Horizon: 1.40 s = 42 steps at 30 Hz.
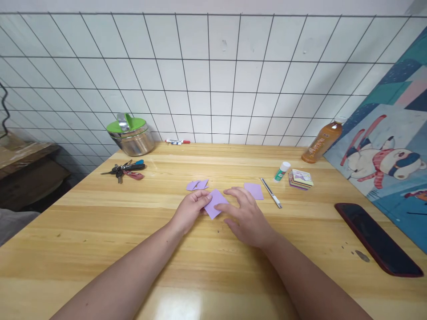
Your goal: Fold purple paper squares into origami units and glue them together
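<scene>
My left hand (192, 207) pinches the left corner of a purple square of paper (215, 205), which is turned with a corner toward me. Over the paper's right side is my right hand (247, 215), its fingers apart and curved; one fingertip is at the sheet's surface, though I cannot tell if it touches. Behind my left hand lie several folded purple paper pieces (197, 185). A second flat purple sheet (254, 191) rests just beyond my right hand, partly covered by it. Beside that sheet is a slim utility knife (271, 193).
A glue stick (282, 171) and a stack of paper squares (300, 178) sit to the right, with a drink bottle (323, 141) behind. A phone (376, 238) lies near right. Keys (125, 170), a lidded metal pot (132, 138) and a marker (178, 142) are at back left.
</scene>
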Each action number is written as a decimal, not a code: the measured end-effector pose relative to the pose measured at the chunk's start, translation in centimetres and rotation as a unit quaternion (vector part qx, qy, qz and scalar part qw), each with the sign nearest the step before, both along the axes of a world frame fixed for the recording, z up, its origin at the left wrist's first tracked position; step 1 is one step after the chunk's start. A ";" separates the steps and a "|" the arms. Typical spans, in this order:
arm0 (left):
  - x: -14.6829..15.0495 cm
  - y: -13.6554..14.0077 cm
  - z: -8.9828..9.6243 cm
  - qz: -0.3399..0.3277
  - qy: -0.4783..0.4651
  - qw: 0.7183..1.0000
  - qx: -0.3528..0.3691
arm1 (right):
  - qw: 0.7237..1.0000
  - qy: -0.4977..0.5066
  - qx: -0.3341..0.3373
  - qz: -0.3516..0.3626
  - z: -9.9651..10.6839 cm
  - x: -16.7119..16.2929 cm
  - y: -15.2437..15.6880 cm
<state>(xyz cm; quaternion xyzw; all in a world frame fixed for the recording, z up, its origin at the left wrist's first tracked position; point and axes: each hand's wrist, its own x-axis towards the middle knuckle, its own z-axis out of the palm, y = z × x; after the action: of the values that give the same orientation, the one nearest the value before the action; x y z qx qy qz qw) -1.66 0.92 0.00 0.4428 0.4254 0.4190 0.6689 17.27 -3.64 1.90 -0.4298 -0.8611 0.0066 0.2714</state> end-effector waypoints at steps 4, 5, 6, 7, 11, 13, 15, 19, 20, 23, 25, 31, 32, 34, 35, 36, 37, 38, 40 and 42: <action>0.2 -0.6 0.5 -0.010 -0.059 0.997 -0.042 | 0.999 0.032 0.041 0.003 -0.4 -0.5 0.0; 0.3 -0.7 0.6 -0.017 -0.066 0.997 -0.046 | 0.998 0.050 0.046 -0.002 -0.5 -0.5 0.1; 0.3 -0.8 0.6 -0.024 -0.071 0.996 -0.045 | 0.997 0.068 0.045 -0.002 -0.5 -0.5 0.2; 0.4 -0.9 0.6 -0.032 -0.074 0.996 -0.040 | 0.996 0.085 0.037 0.002 -0.6 -0.4 0.3; 0.7 -1.0 0.4 -0.067 -0.043 0.997 -0.021 | 0.981 0.185 -0.060 -0.009 -1.2 -0.2 0.9; 0.9 -1.1 0.3 -0.076 -0.009 0.997 -0.017 | 0.953 0.270 -0.133 -0.038 -1.7 -0.2 1.2; 1.2 -1.1 0.2 -0.074 0.011 0.997 -0.011 | 0.914 0.342 -0.209 -0.058 -2.1 -0.4 1.5; 1.5 -1.4 0.2 -0.073 0.015 0.997 0.004 | 0.901 0.351 -0.239 -0.092 -2.1 -0.5 1.6; 1.6 -1.5 0.2 -0.081 0.019 0.996 0.016 | 0.909 0.339 -0.224 -0.099 -2.0 -0.5 1.5; 1.7 -1.7 0.2 -0.108 0.042 0.992 0.056 | 0.924 0.312 -0.190 -0.109 -1.6 -0.6 1.2; 1.8 -1.8 0.2 -0.111 0.054 0.990 0.063 | 0.930 0.300 -0.179 -0.112 -1.3 -0.6 1.1; 2.0 -1.9 0.1 -0.100 0.062 0.991 0.057 | 0.930 0.297 -0.182 -0.119 -1.3 -0.9 1.0; 2.0 -1.9 0.1 -0.101 0.066 0.991 0.062 | 0.925 0.308 -0.187 -0.121 -1.3 -0.9 1.0; 2.0 -1.9 0.1 -0.101 0.074 0.990 0.068 | 0.916 0.330 -0.195 -0.123 -1.5 -0.9 1.0; 2.0 -1.9 0.1 -0.099 0.076 0.990 0.068 | 0.912 0.337 -0.198 -0.123 -1.6 -0.9 1.0; 2.0 -1.9 0.1 -0.098 0.077 0.990 0.067 | 0.910 0.340 -0.202 -0.121 -1.7 -0.9 1.0; 2.0 -1.9 0.1 -0.097 0.077 0.990 0.065 | 0.909 0.340 -0.207 -0.118 -1.7 -0.9 1.0; 2.0 -1.9 0.1 -0.097 0.076 0.990 0.064 | 0.909 0.339 -0.214 -0.115 -1.8 -0.9 1.0; 1.9 -1.8 -0.1 -0.096 0.076 0.990 0.067 | 0.909 0.333 -0.225 -0.111 -1.8 -0.9 1.1; 1.8 -1.8 -0.4 -0.096 0.080 0.989 0.075 | 0.910 0.328 -0.227 -0.113 -1.8 -0.9 1.1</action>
<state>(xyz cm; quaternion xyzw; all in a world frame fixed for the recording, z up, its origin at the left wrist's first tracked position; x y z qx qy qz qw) 0.14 -0.83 -0.38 0.5626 0.4003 0.3469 0.6348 16.39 -2.51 0.13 -0.5477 -0.6448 0.3114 0.4326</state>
